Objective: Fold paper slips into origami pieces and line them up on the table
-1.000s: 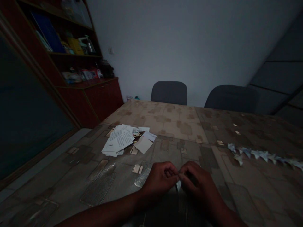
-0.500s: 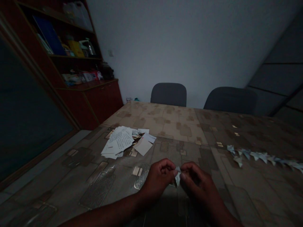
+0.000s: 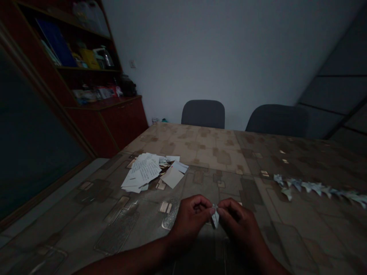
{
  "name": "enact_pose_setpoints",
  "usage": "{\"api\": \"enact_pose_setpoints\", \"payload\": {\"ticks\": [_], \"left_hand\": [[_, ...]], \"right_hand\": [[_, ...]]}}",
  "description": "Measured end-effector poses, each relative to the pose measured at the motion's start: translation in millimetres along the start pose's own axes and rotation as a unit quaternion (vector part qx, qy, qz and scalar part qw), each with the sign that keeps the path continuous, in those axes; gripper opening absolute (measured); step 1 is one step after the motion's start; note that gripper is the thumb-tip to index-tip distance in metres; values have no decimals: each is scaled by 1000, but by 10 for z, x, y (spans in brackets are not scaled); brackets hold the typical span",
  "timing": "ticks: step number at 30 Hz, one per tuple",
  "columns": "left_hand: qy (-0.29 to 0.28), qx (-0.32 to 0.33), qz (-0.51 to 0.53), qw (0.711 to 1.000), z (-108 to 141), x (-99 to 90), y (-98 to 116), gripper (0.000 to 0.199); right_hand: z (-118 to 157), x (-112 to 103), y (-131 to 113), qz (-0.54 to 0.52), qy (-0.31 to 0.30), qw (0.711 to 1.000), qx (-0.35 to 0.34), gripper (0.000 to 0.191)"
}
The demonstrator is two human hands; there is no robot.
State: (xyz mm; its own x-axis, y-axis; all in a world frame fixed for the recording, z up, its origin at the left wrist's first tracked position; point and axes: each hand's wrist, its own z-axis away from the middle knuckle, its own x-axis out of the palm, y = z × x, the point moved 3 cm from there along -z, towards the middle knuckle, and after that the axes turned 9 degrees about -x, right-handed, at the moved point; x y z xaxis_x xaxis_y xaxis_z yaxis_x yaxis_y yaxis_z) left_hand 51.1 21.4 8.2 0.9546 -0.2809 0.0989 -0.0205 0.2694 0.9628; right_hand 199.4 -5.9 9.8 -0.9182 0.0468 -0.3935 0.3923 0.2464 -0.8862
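Note:
Between my two hands is a small piece of folded paper (image 3: 215, 219), pale and pointed at its lower end. My left hand (image 3: 192, 215) pinches its upper left side between thumb and forefinger. The fingers of my right hand (image 3: 237, 217) are closed on its upper right side. Fingertips cover the top of the paper, so its full shape is hidden. Beyond my left hand lies a loose pile of printed paper pieces (image 3: 145, 172), with a plain pale piece (image 3: 172, 177) at its right side. A row of small folded paper shapes (image 3: 315, 188) stretches along the table at the right.
The table (image 3: 200, 145) has a patterned cover. Two grey chairs, one in the middle (image 3: 203, 114) and one at the right (image 3: 276, 120), stand at its far side against the wall. A red cabinet (image 3: 124, 120) with filled shelves rises at the left.
My fingertips have come closer together at the top of the folded paper, and both hands sit slightly lower. The view has shifted a little; the pile and the row look unchanged.

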Motion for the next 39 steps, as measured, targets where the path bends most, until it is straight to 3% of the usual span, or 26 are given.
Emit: {"api": "enact_pose_setpoints", "payload": {"ticks": [11,17,20,26,32,36,39], "left_hand": [[-3,-1,-19,1000,-48,15,-34,17],[12,18,16,1000,-6,30,-26,20],[21,25,-22,999,5,40,-17,21],[43,27,-60,997,-5,25,-2,8],[48,52,-100,992,-12,9,14,5],[50,69,-133,987,10,1,26,6],[56,85,-160,982,52,0,50,17]], "right_hand": [[-5,39,53,-66,4,997,29,25],[0,42,107,-128,66,989,44,29],[10,68,146,-146,75,985,47,30],[23,85,47,-50,23,998,-1,20],[24,34,-95,115,29,990,-74,10],[31,23,-55,114,28,990,-77,15],[32,28,11,52,48,997,-27,21]]}}
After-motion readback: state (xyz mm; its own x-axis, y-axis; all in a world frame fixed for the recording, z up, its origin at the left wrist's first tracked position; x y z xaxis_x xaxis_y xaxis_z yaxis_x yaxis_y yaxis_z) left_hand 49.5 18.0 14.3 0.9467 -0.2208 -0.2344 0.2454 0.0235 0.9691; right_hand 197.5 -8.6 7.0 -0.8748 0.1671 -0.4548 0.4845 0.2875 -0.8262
